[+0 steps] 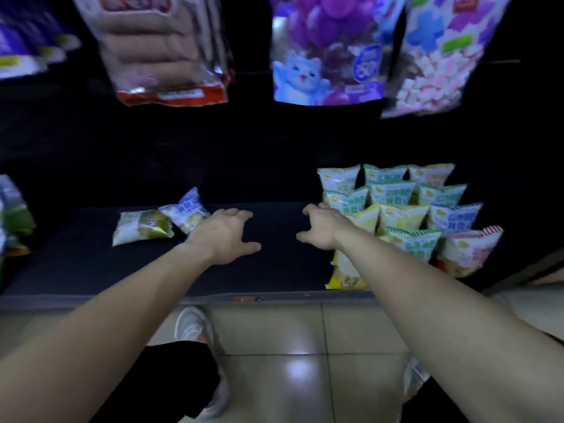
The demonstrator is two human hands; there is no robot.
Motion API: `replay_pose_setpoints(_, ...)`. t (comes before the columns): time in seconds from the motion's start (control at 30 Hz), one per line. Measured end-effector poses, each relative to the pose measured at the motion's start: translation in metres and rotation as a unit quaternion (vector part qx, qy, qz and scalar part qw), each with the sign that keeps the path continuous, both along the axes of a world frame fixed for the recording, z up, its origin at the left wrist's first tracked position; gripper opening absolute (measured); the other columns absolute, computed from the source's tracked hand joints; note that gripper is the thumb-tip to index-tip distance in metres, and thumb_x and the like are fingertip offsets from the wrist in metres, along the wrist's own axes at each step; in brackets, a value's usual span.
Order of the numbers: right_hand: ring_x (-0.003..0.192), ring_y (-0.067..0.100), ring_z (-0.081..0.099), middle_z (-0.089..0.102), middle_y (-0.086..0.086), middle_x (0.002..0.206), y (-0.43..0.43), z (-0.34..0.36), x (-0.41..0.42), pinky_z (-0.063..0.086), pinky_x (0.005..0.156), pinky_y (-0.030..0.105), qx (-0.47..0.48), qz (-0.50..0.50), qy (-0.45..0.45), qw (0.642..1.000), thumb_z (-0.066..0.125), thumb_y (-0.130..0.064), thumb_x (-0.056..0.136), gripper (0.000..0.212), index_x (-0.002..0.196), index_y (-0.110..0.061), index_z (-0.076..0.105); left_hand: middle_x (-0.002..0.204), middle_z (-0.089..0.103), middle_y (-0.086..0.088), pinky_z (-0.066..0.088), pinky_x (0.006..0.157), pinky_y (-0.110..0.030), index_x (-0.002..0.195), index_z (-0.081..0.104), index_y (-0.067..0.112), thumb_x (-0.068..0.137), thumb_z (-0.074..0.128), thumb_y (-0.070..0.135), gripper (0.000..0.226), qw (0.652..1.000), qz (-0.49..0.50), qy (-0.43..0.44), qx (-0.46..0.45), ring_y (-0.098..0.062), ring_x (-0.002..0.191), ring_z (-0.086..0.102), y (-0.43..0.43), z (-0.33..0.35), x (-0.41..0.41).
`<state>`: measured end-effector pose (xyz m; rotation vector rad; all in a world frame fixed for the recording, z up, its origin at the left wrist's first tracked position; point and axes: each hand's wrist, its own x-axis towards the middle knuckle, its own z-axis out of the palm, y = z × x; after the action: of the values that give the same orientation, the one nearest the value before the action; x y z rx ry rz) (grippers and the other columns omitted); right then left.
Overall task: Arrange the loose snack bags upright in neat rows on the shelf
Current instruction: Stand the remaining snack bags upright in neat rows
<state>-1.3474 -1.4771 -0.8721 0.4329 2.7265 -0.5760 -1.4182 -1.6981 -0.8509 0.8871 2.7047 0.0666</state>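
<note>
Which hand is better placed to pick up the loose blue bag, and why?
Left. The left hand sits right beside the blue bag, open and empty; the right hand is farther off, by the upright rows.

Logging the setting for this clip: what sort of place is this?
Probably a shop aisle, perhaps a convenience store: a dark shelf holds small snack bags stood in rows, larger sweet packets hang above, and the floor is glossy tile.

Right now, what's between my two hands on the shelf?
Only bare dark shelf lies between left hand and right hand, in the head view.
</note>
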Motion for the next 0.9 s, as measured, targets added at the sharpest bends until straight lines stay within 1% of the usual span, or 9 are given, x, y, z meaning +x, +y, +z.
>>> replay_pose_setpoints(0.07,0.132,0.032,0.043,0.036,0.008,0.148,-0.035,0.002,-0.027,0.043,0.103,0.044,-0.012,0.009,0.012,1.0,0.066,-0.046,0.088,0.076,0.151,-0.02,0.033,0.147,0.045,-0.004,0.038,0.107,-0.037,0.15,0.036,0.023,0.083,0.063,0.062,0.082,0.999,0.038,-0.006,-0.007,-0.025,0.134,0.041,-0.049,0.011,-0.013)
replay_pose_setpoints(0.2,0.131,0.031,0.044,0.038,0.008,0.148,-0.096,-0.014,-0.086,0.045,0.102,0.045,-0.025,0.034,0.012,0.999,0.067,-0.045,0.088,0.077,0.151,-0.02,0.032,0.135,0.055,-0.005,0.046,0.099,-0.039,0.138,0.046,0.028,0.077,0.065,0.064,0.073,0.993,0.112,-0.032,-0.008,-0.026,0.123,0.051,-0.131,0.014,-0.042)
replay_pose_setpoints(0.27,0.131,0.031,0.045,0.038,0.009,0.149,-0.119,-0.032,-0.114,0.045,0.102,0.045,-0.036,0.036,0.011,0.999,0.067,-0.045,0.087,0.078,0.152,-0.019,0.032,0.132,0.057,-0.005,0.046,0.098,-0.039,0.139,0.046,0.028,0.08,0.066,0.061,0.07,0.989,0.14,-0.039,-0.008,-0.025,0.12,0.053,-0.161,0.005,-0.056)
replay_pose_setpoints(0.37,0.132,0.031,0.046,0.037,0.01,0.151,-0.147,-0.065,-0.155,0.044,0.103,0.043,-0.059,0.041,0.004,0.997,0.069,-0.045,0.086,0.081,0.152,-0.017,0.032,0.134,0.055,-0.008,0.045,0.1,-0.04,0.144,0.043,0.024,0.083,0.067,0.057,0.074,0.981,0.186,-0.056,-0.006,-0.027,0.12,0.053,-0.191,-0.017,-0.081)
replay_pose_setpoints(0.47,0.13,0.03,0.048,0.04,0.01,0.148,-0.169,-0.103,-0.195,0.045,0.102,0.043,-0.075,0.051,-0.001,0.996,0.068,-0.045,0.086,0.075,0.147,-0.014,0.037,0.135,0.052,-0.01,0.043,0.102,-0.039,0.146,0.041,0.022,0.086,0.066,0.053,0.072,0.975,0.212,-0.07,0.005,-0.028,0.123,0.051,-0.202,-0.042,-0.106)
replay_pose_setpoints(0.6,0.12,0.03,0.053,0.048,0.01,0.138,-0.19,-0.153,-0.243,0.048,0.093,0.043,-0.082,0.047,0.003,0.996,0.062,-0.05,0.09,0.06,0.135,-0.015,0.045,0.141,0.05,-0.007,0.04,0.105,-0.037,0.146,0.041,0.021,0.088,0.064,0.053,0.071,0.968,0.233,-0.087,0.031,-0.026,0.129,0.047,-0.206,-0.082,-0.131)
replay_pose_setpoints(0.73,0.125,0.035,0.049,0.045,0.013,0.142,-0.2,-0.194,-0.27,0.045,0.098,0.045,-0.066,0.023,0.002,0.998,0.06,-0.056,0.089,0.073,0.144,-0.013,0.037,0.146,0.046,-0.001,0.036,0.108,-0.031,0.147,0.041,0.019,0.088,0.064,0.052,0.072,0.957,0.253,-0.11,0.086,-0.02,0.134,0.043,-0.203,-0.111,-0.136)
replay_pose_setpoints(0.8,0.127,0.034,0.048,0.048,0.012,0.14,-0.2,-0.207,-0.276,0.043,0.101,0.047,-0.065,0.012,0.007,0.998,0.066,-0.059,0.083,0.08,0.142,-0.014,0.037,0.144,0.047,0.0,0.036,0.108,-0.031,0.146,0.042,0.02,0.087,0.065,0.052,0.071,0.958,0.246,-0.11,0.097,-0.018,0.132,0.045,-0.201,-0.118,-0.133)
replay_pose_setpoints(0.9,0.128,0.033,0.048,0.049,0.011,0.139,-0.197,-0.216,-0.278,0.043,0.102,0.049,-0.096,-0.015,-0.003,0.995,0.075,-0.064,0.073,0.09,0.138,-0.014,0.038,0.142,0.048,0.002,0.037,0.108,-0.031,0.145,0.043,0.022,0.086,0.066,0.052,0.07,0.958,0.243,-0.118,0.093,-0.018,0.131,0.045,-0.2,-0.125,-0.128)
